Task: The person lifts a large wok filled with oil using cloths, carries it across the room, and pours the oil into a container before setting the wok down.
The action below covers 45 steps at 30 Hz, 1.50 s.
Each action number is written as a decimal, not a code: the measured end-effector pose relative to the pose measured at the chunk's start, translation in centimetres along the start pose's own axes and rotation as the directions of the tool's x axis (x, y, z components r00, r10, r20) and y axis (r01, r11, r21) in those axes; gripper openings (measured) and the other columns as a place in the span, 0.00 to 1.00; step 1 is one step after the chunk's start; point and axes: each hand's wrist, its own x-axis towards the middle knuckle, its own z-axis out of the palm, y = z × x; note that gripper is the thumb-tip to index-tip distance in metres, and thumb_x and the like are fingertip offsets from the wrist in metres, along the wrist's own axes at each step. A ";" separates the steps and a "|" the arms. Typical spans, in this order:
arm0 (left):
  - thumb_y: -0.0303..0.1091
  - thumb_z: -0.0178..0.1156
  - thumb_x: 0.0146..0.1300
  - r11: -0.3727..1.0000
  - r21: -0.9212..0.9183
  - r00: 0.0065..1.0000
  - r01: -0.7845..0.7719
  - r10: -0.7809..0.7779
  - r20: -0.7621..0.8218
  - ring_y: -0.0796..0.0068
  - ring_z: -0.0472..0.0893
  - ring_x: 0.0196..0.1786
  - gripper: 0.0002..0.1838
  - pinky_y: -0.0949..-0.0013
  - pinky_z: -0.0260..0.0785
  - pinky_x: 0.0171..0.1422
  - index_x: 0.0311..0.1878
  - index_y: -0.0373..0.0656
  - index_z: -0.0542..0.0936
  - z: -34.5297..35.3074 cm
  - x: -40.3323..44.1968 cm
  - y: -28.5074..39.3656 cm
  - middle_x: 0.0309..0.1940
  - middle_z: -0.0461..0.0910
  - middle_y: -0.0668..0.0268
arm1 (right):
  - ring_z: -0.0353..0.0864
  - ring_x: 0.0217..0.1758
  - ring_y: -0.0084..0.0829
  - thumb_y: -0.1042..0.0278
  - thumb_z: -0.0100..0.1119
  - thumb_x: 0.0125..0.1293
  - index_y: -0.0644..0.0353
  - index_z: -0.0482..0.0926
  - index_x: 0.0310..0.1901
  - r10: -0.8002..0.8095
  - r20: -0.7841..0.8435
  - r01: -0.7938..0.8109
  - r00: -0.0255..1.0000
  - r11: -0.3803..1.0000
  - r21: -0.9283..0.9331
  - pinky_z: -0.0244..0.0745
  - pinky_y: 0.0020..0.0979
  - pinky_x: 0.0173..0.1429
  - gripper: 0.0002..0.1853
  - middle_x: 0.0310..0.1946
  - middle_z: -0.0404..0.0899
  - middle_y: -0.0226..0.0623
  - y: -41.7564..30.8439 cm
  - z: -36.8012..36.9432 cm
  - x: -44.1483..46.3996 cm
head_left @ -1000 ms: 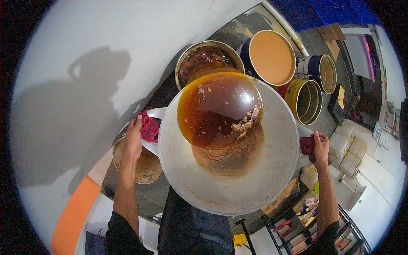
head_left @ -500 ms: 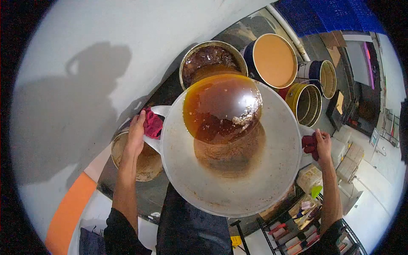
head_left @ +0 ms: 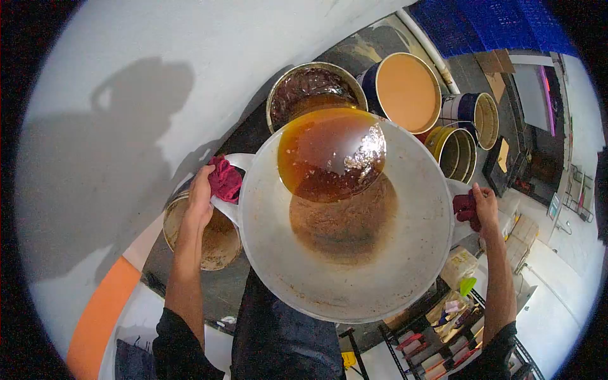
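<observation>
Between my hands is a large pale metal wok (head_left: 418, 253), tilted away from me. Brown oil (head_left: 329, 152) pools at its far rim and runs over into a round metal container (head_left: 273, 120) of dark brown liquid. My left hand (head_left: 201, 193) grips the left handle through a crumpled red cloth (head_left: 225, 180). On the other side my right hand (head_left: 486, 206) is closed on the right handle with a dark red cloth (head_left: 465, 208) between. A brown sediment patch (head_left: 345, 225) covers the wok's bottom.
A bucket of tan liquid (head_left: 405, 92) stands behind on the right, with a yellow can (head_left: 457, 155) and a dark blue can (head_left: 486, 120) beside it. A stained bucket (head_left: 218, 244) sits below my left hand. The wall (head_left: 158, 38) runs along the left; a rack (head_left: 437, 348) is low right.
The oil pool in the wok has shrunk and drawn toward the far rim, baring more of the brown sediment. Both hands keep their hold on the handles.
</observation>
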 end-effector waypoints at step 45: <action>0.42 0.40 0.72 0.958 -0.034 0.956 0.286 -0.283 0.080 0.68 0.82 0.41 0.17 0.60 0.74 0.49 0.48 0.44 0.78 1.3 2.7 -3.7 0.42 0.82 0.64 | 0.76 0.17 0.25 0.50 0.53 0.69 0.62 0.76 0.31 0.080 0.237 -0.022 0.968 0.972 -0.236 0.70 0.28 0.21 0.20 0.21 0.78 0.33 -22.2 1.3 7.6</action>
